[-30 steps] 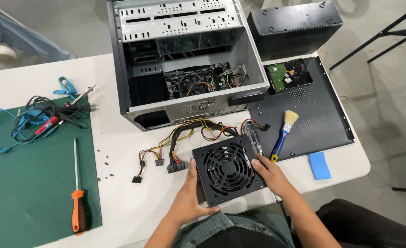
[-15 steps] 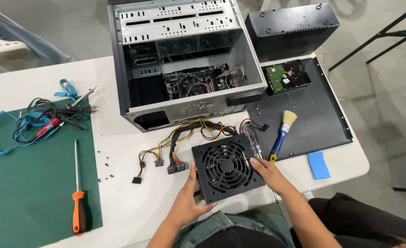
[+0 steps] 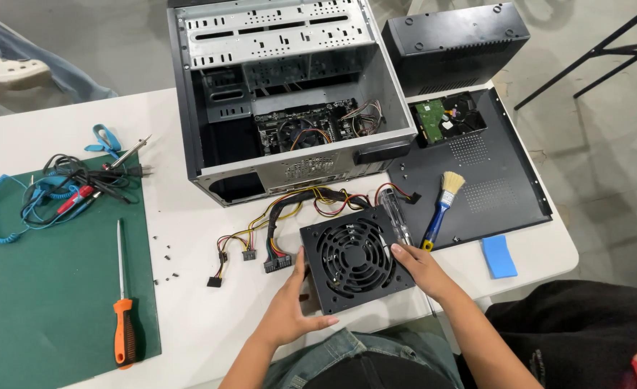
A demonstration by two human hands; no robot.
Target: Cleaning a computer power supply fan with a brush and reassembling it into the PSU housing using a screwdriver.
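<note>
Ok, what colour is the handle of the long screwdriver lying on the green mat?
Orange, with a black tip; the long screwdriver shows clearly in the head view.

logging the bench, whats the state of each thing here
black square power supply with round fan grille: out of case, flat, fan up, cables attached
left hand: gripping its near-left edge
right hand: on its right edge
grey metal computer case: side open, motherboard inside
orange-handled screwdriver: lying on green mat

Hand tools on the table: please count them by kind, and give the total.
Screwdrivers: 2, one with an orange handle, one with a clear handle
Brushes: 1, blue handle
Total: 3
</note>
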